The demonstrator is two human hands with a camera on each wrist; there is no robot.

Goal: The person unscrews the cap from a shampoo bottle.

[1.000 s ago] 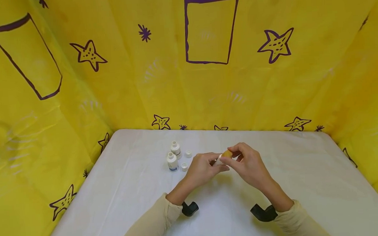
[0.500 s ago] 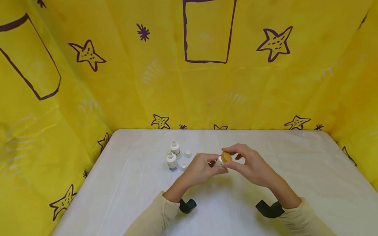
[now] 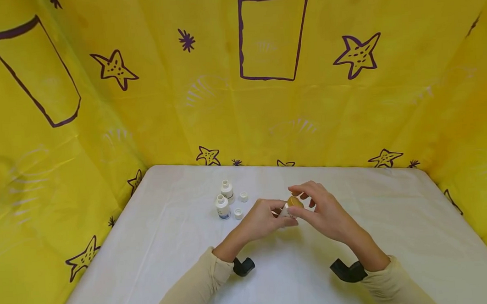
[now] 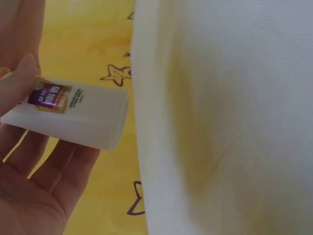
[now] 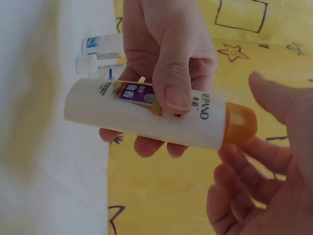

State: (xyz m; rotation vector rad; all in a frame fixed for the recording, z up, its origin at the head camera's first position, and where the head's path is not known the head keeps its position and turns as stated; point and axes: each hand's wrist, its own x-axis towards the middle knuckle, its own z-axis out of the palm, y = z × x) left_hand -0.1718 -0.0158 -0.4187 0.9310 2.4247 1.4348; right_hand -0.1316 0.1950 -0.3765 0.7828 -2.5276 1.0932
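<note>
My left hand [image 3: 260, 220] holds a white squeeze bottle [image 5: 139, 119] around its body, thumb on the labelled face and fingers beneath. The bottle is tilted above the table, its orange cap [image 5: 240, 123] on the end toward my right hand [image 3: 327, 214]. In the right wrist view my right thumb stands apart from the cap, while the fingers spread close below it; whether a fingertip touches it I cannot tell. The left wrist view shows the bottle's flat end [image 4: 120, 120] past my left fingers, with the cap mostly out of frame.
Two small white bottles with bare necks, a front one [image 3: 222, 208] and a rear one [image 3: 227, 192], stand left of my hands. Beside them lie two white caps, one farther back [image 3: 243, 197] and one nearer [image 3: 238, 214]. Yellow patterned cloth [image 3: 208, 112] walls the white table [image 3: 170, 247].
My right fingers have come off the orange cap and spread, and that hand has shifted slightly right. The left hand keeps holding the bottle in about the same spot.
</note>
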